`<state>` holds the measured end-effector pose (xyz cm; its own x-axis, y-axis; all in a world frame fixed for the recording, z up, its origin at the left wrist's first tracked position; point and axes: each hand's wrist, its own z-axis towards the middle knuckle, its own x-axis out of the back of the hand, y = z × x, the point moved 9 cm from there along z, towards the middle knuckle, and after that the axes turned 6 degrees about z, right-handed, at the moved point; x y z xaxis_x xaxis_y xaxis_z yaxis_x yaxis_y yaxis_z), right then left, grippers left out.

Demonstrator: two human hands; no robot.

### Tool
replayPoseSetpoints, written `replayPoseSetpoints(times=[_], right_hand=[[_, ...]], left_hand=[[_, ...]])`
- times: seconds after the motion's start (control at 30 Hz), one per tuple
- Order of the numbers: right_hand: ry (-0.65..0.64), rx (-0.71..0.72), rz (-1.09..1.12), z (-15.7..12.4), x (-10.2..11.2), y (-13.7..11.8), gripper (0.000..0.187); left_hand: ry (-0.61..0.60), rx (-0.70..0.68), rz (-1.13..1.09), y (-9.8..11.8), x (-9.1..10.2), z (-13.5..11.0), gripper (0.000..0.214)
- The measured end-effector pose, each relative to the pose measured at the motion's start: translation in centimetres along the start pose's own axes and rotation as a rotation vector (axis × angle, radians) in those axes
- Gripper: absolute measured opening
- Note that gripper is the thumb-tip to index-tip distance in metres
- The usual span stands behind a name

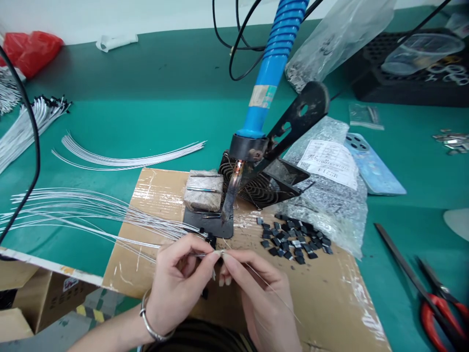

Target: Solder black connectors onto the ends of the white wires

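Pinching a thin silver-white wire (210, 254) between thumb and forefinger of the left hand (179, 283), nearly closed at the tips, with the other fingers curled loosely inward and a smooth metal bangle (150, 322) circling the wrist. Gripping the same fine line with the right hand (260, 298), also closed to a narrow pinch, fingertips almost meeting those of the left above the taped brown cardboard (146, 210). Fanning out to the left of both hands, a loose sheaf of long, springy white wires (91, 210), lying partly across the cardboard and partly over the teal work mat (154, 63). Just ahead of the hands, a soldering iron (252, 117) with a ribbed blue handle and scorched metal shaft, seated in a black steel stand (293, 117) with a coiled guard, its tip resting near a rough, pale block (203, 191) crossed by a few short metal pieces. To the right, a scattered heap of small, dark square chips (289, 239) on the cardboard, backed by a crinkled, silvery bubble bag (330, 205) bearing a printed label. Farther right, red-handled scissors (439, 313) lying on the mat.
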<state>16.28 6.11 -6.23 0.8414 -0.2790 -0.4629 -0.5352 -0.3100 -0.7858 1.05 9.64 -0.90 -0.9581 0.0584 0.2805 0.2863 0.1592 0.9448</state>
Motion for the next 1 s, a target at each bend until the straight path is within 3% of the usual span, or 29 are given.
replayPoseSetpoints(times=[0.13, 0.3, 0.73, 0.9, 1.0], right_hand=[[0.001, -0.012, -0.004, -0.1, -0.3, -0.3, 0.026], [0.091, -0.042, -0.019, -0.4, -0.3, -1.3, 0.033], [0.016, -0.146, 0.016, -0.1, -0.7, -1.3, 0.032], [-0.102, -0.151, 0.003, 0.5, -0.7, -1.1, 0.03], [-0.079, -0.149, -0.003, 0.4, -0.6, -1.1, 0.03]], left_hand=[[-0.004, 0.014, 0.018, -0.1, -0.2, -0.1, 0.022], [-0.02, -0.003, 0.059, 0.4, -0.4, 0.0, 0.018], [-0.097, -0.022, 0.108, 0.6, -0.4, 0.1, 0.018], [-0.121, -0.025, 0.124, 0.9, -0.5, 0.2, 0.018], [-0.123, 0.006, 0.105, 0.6, -0.5, 0.3, 0.019]])
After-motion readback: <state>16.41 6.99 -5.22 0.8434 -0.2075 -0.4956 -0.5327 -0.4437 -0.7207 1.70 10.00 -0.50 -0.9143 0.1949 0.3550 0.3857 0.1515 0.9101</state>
